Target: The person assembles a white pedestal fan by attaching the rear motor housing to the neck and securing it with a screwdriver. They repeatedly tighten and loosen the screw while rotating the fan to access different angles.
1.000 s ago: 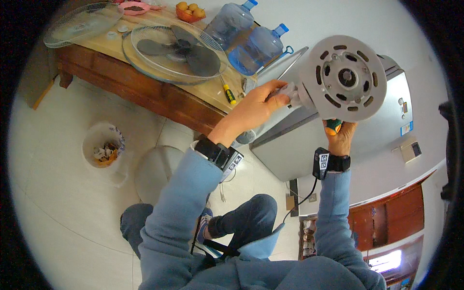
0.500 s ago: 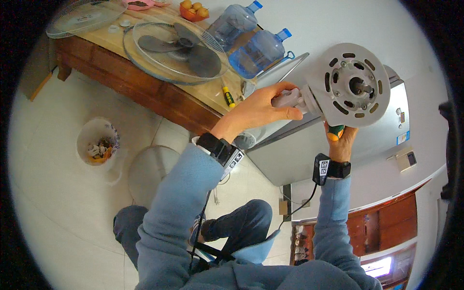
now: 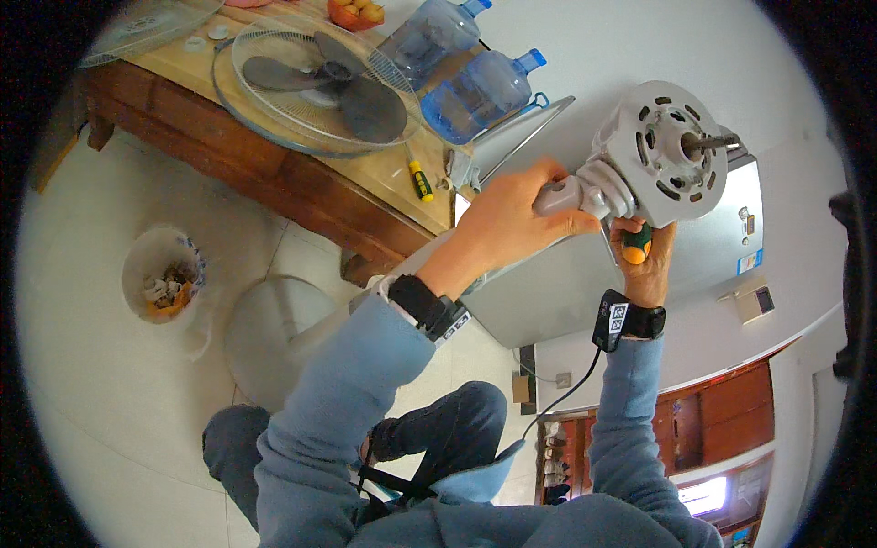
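A pale grey fan motor head (image 3: 671, 155) with a bare metal shaft and slotted front faces right. Below it, my left hand (image 3: 512, 215) is closed round the grey neck (image 3: 562, 195) of the fan's stand. My right hand (image 3: 653, 265), under the motor head, grips a screwdriver (image 3: 637, 245) by its green and orange handle; the blade is hidden. The stand's round grey base (image 3: 265, 333) rests on the floor, with its pole partly behind my left arm.
On the wooden table (image 3: 183, 100) lie dark fan blades (image 3: 370, 108) in a wire grille, another grille (image 3: 146, 32) and a yellow-green screwdriver (image 3: 420, 181). Two blue water jugs (image 3: 480, 96) stand there too. A silver fridge (image 3: 539, 306) is beyond; a waste bin (image 3: 163, 274) stands left.
The motor head has turned to the right, so its shaft now shows from the side and the neck joint is more exposed. My left hand has shifted slightly right and down with it.
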The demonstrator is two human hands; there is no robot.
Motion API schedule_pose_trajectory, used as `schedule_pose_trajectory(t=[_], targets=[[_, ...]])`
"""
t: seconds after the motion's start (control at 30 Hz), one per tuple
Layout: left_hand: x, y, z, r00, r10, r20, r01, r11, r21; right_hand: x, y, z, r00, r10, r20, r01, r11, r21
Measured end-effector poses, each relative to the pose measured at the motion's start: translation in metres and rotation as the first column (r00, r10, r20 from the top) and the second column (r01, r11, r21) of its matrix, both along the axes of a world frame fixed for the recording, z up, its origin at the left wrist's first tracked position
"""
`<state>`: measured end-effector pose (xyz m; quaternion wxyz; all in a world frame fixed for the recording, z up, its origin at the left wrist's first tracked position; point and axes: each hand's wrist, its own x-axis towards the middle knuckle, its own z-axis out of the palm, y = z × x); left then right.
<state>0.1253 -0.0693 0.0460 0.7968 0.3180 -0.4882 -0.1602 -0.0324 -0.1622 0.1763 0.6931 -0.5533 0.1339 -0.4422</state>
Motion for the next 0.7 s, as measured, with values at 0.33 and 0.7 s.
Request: schedule_pose_trajectory(t=[0.33,0.7], targets=[[0.002,0.010,0.002,1.000,-0.022,0.016,0.021,0.996,0.091,-0.007,0.002,-0.009,0.962,-0.182,-0.204,0.049,0.848,-0.527],[0.017,0.015,0.032,0.920,-0.391,0.024,0.391,0.920,0.006,0.001,-0.006,0.006,0.992,-0.062,-0.110,0.051,0.994,-0.097]])
